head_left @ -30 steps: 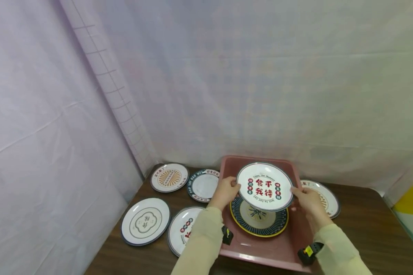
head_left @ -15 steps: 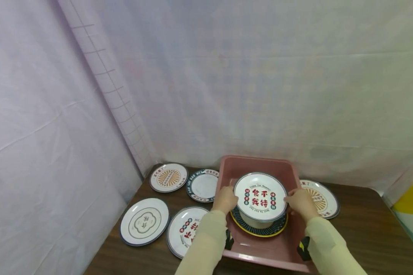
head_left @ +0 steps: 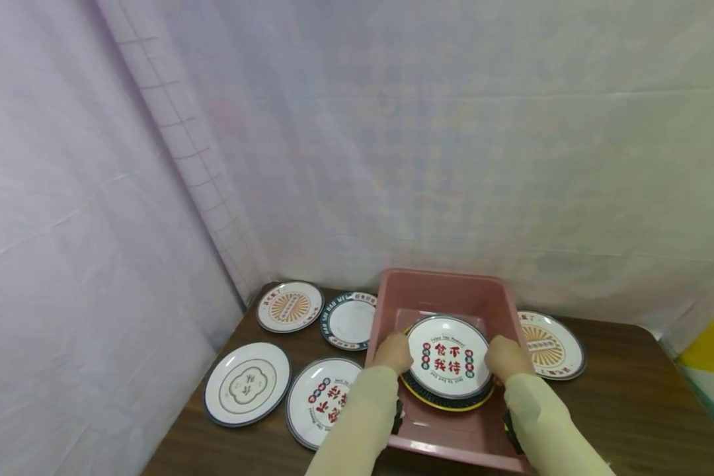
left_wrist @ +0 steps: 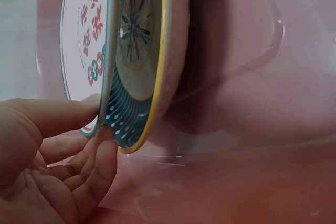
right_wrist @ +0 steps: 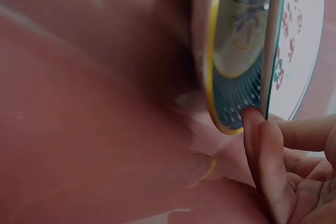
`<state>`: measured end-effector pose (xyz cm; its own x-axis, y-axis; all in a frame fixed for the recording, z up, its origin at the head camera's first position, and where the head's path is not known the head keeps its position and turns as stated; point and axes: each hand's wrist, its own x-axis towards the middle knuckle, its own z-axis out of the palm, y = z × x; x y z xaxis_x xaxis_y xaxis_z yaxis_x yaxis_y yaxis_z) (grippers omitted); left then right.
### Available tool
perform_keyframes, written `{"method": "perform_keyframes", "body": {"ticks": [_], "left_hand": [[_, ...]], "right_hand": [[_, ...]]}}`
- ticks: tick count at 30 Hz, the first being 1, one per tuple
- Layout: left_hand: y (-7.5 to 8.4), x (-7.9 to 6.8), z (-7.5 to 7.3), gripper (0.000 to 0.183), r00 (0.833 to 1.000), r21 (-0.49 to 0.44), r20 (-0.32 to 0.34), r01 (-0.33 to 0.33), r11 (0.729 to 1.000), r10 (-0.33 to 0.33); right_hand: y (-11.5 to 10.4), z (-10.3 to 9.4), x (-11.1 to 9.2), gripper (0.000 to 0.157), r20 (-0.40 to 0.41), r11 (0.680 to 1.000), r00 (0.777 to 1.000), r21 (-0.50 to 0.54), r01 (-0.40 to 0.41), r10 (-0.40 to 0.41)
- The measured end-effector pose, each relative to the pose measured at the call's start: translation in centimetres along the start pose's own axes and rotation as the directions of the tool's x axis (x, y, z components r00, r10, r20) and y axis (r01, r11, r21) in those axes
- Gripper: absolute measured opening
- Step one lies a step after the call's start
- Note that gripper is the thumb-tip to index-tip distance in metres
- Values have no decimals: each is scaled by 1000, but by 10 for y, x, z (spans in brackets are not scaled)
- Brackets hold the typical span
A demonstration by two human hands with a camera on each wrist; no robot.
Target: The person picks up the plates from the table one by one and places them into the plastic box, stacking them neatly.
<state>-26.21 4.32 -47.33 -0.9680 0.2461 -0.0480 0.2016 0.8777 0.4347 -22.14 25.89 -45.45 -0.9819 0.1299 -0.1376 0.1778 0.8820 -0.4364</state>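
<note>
Pinching the white plate (head_left: 448,360), left fingers (left_wrist: 68,116) and right fingers (right_wrist: 272,150), just above the yellow-rimmed plate (left_wrist: 137,77).

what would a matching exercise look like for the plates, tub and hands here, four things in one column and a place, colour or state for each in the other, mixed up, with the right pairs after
Things:
1. tub
2. plate with a flower-shaped outline
3. hands
4. yellow-rimmed plate

Places, colours or states:
A. pinching opposite edges of the red-lettered plate
B. face up near the left edge of the table
C. below a held plate
D. pink

Right pairs: 1-D, 2-B, 3-A, 4-C
</note>
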Motion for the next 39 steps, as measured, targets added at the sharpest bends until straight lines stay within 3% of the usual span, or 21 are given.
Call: {"method": "perform_keyframes", "body": {"ticks": [8, 17, 23, 29, 39], "left_hand": [[-1, -1, 4, 9, 1000, 0, 30, 5, 1000, -5], [0, -2, 12, 11, 998, 147, -55, -27, 989, 36], [1, -5, 10, 14, 998, 212, 35, -67, 975, 61], [0, -3, 13, 24, 993, 203, 109, -56, 978, 34], [-3, -3, 16, 28, 991, 154, 133, -28, 988, 7]], "right_hand": [[2, 11, 4, 22, 1, 1000, 1000, -24, -3, 3], [4, 19, 7, 21, -70, 991, 996, -131, 42, -51], [4, 21, 6, 18, -123, 987, 989, -153, 57, -76], [6, 23, 8, 18, -105, 987, 992, -155, 52, -69], [5, 23, 9, 18, -86, 986, 995, -163, 36, -51]]}}
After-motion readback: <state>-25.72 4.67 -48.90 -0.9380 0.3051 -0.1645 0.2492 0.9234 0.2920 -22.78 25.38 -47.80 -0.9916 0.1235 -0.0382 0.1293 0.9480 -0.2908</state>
